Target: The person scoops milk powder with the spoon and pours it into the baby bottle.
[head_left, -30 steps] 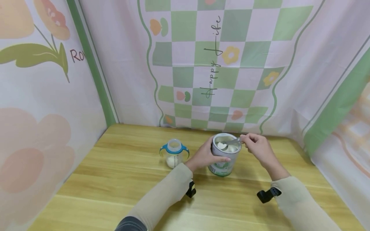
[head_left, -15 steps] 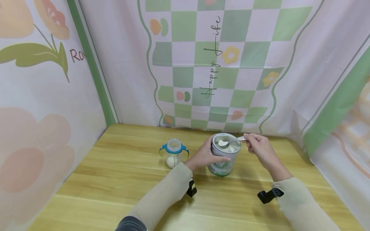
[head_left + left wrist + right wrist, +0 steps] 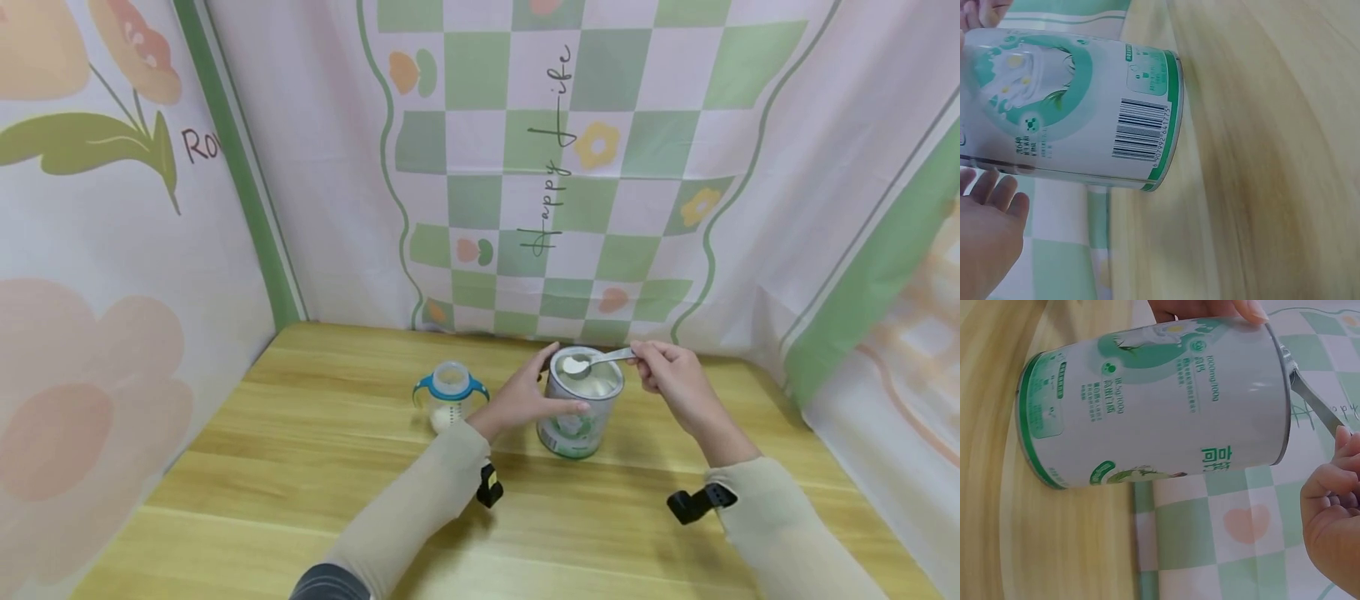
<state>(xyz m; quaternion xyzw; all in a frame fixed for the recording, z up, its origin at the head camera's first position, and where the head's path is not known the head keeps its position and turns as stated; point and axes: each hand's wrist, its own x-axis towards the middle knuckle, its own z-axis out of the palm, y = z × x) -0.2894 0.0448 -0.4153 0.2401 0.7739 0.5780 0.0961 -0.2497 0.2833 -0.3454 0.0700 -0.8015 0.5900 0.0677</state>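
A white and green milk powder can point(image 3: 576, 429) stands uncovered on the table, with pale powder inside. My left hand point(image 3: 521, 400) is at the can's left side, thumb straight across its front and fingers spread. In the left wrist view those fingers point(image 3: 1000, 194) lie just off the can wall. My right hand point(image 3: 675, 382) pinches the handle of a metal spoon point(image 3: 617, 355) between thumb and fingers. The spoon's bowl carries a heap of white powder point(image 3: 574, 366) at the can's mouth. In the right wrist view the can point(image 3: 1166, 406) hides the spoon's bowl.
A baby bottle point(image 3: 450, 379) with blue side handles and white powder in it stands uncapped left of the can, partly behind my left forearm. The wooden table point(image 3: 315, 433) meets a green checked curtain point(image 3: 480, 287) at the back.
The spoon with its powder has risen slightly, its handle now flatter. My left hand's fingers have loosened from the can and shifted a little left. The bottle stays put.
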